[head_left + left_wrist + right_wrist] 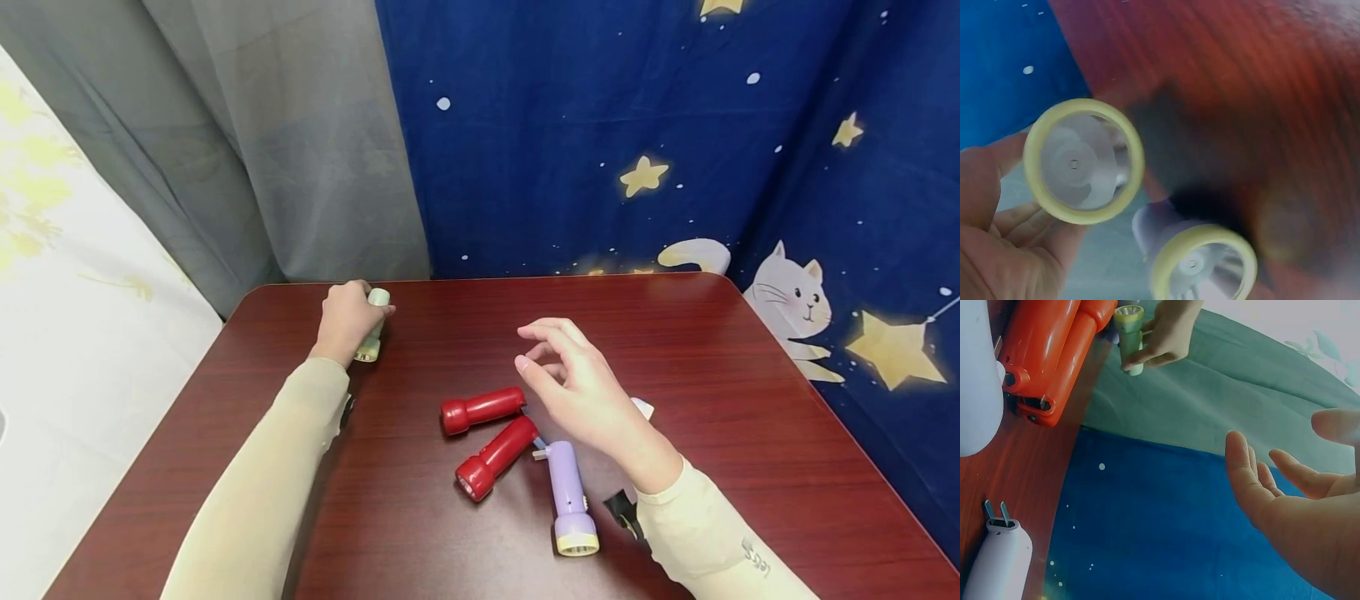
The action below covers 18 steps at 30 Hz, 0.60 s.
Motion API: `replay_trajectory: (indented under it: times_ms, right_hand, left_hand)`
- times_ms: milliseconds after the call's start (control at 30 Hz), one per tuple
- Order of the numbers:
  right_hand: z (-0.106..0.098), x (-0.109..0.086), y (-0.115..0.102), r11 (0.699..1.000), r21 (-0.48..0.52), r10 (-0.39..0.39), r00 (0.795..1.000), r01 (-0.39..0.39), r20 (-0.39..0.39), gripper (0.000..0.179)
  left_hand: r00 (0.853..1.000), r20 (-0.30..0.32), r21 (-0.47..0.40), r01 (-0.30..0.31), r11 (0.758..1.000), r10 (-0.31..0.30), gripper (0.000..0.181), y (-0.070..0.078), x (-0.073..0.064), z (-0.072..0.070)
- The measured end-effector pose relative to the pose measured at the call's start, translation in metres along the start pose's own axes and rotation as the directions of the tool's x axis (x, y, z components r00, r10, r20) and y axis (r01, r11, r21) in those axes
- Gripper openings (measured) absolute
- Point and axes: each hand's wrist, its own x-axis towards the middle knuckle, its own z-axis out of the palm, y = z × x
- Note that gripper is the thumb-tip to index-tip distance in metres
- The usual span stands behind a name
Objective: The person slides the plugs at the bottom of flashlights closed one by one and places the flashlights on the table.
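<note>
At the far left of the table, my left hand (pixel 349 318) grips a pale green flashlight (pixel 367 343), its yellow-rimmed lens (pixel 1084 161) facing the left wrist camera. A second yellow-rimmed flashlight, lavender-bodied (pixel 1204 265), lies close by in that view; in the head view it is hidden. My right hand (pixel 581 379) hovers over the table, fingers loosely bent and holding nothing. Below and left of it lie two red flashlights (pixel 483 410) (pixel 497 458). A purple flashlight (pixel 567 492) with plug prongs folded out lies nearer the front.
Mostly hidden behind my right hand is a white flashlight (pixel 642 407); the right wrist view shows its white body (pixel 1000 562) with two metal prongs. A grey curtain (pixel 315 142) and a blue starry curtain (pixel 540 142) hang behind the dark red table (pixel 397 533).
</note>
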Motion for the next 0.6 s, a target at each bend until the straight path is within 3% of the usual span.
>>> replay_trajectory:
  times_ms: [333, 600]
  right_hand:
    - [0.001, 0.001, 0.003, 1.000, -0.002, -0.001, 1.000, 0.001, -0.010, 0.038]
    - [0.003, 0.003, 0.005, 1.000, -0.006, 0.010, 1.000, -0.010, -0.009, 0.038]
  left_hand:
    - [0.999, -0.036, 0.080, -0.032, 0.996, 0.035, 0.038, -0.009, 0.001, 0.014]
    - [0.999, 0.007, 0.159, -0.033, 0.987, 0.032, 0.035, -0.010, 0.005, 0.020]
